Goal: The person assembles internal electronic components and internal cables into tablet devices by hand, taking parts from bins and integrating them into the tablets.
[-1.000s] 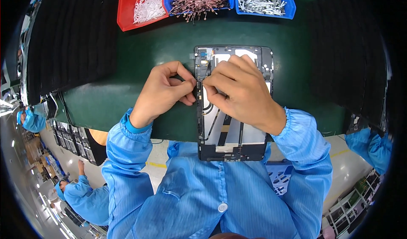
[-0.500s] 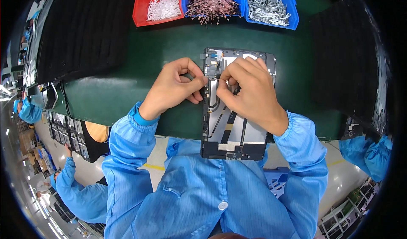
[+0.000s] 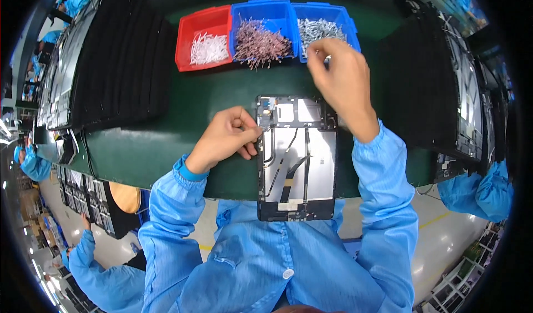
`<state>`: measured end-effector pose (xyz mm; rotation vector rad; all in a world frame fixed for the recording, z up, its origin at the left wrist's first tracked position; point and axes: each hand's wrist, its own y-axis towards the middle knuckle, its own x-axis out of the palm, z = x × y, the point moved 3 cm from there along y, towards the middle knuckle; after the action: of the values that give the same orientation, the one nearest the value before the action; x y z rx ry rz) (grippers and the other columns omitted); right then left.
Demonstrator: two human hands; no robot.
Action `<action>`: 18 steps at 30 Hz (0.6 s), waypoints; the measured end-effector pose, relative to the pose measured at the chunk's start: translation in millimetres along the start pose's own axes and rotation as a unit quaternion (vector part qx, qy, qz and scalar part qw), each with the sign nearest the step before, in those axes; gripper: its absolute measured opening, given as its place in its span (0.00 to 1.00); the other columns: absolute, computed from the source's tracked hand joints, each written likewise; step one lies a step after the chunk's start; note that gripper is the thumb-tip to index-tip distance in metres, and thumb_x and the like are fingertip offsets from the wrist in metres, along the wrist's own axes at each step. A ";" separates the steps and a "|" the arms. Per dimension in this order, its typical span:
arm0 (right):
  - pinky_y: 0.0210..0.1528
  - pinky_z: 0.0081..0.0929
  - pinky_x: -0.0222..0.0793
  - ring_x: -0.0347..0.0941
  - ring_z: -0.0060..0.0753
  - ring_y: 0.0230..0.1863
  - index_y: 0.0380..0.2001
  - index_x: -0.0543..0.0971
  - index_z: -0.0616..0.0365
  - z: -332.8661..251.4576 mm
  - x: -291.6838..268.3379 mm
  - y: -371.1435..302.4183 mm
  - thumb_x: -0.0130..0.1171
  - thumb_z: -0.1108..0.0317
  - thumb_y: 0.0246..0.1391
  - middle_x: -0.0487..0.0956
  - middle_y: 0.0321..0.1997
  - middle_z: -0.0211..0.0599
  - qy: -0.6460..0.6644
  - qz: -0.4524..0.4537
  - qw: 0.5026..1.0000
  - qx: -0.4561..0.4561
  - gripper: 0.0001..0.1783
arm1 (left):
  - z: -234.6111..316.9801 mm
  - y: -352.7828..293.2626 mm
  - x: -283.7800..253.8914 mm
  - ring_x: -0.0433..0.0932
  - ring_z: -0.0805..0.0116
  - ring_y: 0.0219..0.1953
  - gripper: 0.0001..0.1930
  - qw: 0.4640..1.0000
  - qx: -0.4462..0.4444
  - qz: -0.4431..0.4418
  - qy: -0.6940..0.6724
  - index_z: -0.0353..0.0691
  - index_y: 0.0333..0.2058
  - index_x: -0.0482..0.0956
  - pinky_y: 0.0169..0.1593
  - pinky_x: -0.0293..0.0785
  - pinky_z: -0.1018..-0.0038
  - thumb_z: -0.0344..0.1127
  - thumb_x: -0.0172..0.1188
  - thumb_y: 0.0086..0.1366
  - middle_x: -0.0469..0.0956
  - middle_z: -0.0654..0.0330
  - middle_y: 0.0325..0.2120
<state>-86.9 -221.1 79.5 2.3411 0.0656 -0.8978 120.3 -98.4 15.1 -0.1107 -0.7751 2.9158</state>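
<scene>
An opened tablet [image 3: 322, 152] with its inner boards, dark flat cables and silvery panels showing lies upright before me, its near end jutting past the table's front edge. At its upper left edge my left hand [image 3: 227, 135] is closed, thumb and forefinger pinched against the rim. My right hand [image 3: 345, 80] hovers over the front of the right blue bin [image 3: 351, 35], which holds many small silvery strips. Its fingers are bent together, and whatever may be between the tips is hidden. The bin's near right part is covered by that hand.
A red bin [image 3: 186, 41] of small white pieces and a middle blue bin [image 3: 277, 16] of pinkish wired parts stand alongside. Stacks of black padded panels flank me, a left stack [image 3: 122, 63] and a right stack [image 3: 411, 85]. A co-worker's blue sleeve [image 3: 111, 268] shows at lower left.
My right hand has left the tablet's upper part and moved forward to the right blue bin. My left hand stays at the tablet's left edge. The view has shifted, showing more of the bins.
</scene>
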 end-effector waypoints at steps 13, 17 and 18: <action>0.39 0.43 0.77 0.81 0.52 0.35 0.25 0.85 0.59 44.2 25.8 35.2 0.66 0.62 0.46 0.84 0.30 0.46 -0.170 -0.159 0.961 0.152 0.10 | 1.0 -2.3 -1.6 0.81 0.70 0.23 0.09 0.999 0.008 -0.002 -0.050 0.33 0.35 0.73 0.22 0.77 0.77 0.32 0.62 0.67 0.78 0.58 0.25; 0.39 0.49 0.77 0.81 0.57 0.37 0.29 0.83 0.60 49.5 17.1 29.7 0.65 0.64 0.47 0.83 0.32 0.49 -0.112 -0.117 0.972 0.173 0.10 | 1.2 -2.5 -2.3 0.81 0.70 0.22 0.09 0.999 0.012 0.000 -0.049 0.33 0.35 0.73 0.22 0.77 0.77 0.32 0.63 0.67 0.78 0.58 0.25; 0.39 0.49 0.77 0.81 0.57 0.37 0.29 0.83 0.60 50.3 14.4 26.9 0.65 0.64 0.47 0.83 0.32 0.49 -0.113 -0.117 0.971 0.173 0.10 | 1.4 -1.9 -2.4 0.81 0.70 0.22 0.10 0.998 0.014 -0.005 -0.057 0.33 0.35 0.73 0.22 0.77 0.77 0.33 0.63 0.67 0.78 0.58 0.25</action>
<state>-98.5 -273.8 56.1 2.5664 0.1002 -1.3831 122.8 -97.8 17.4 0.0628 -0.7493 2.9437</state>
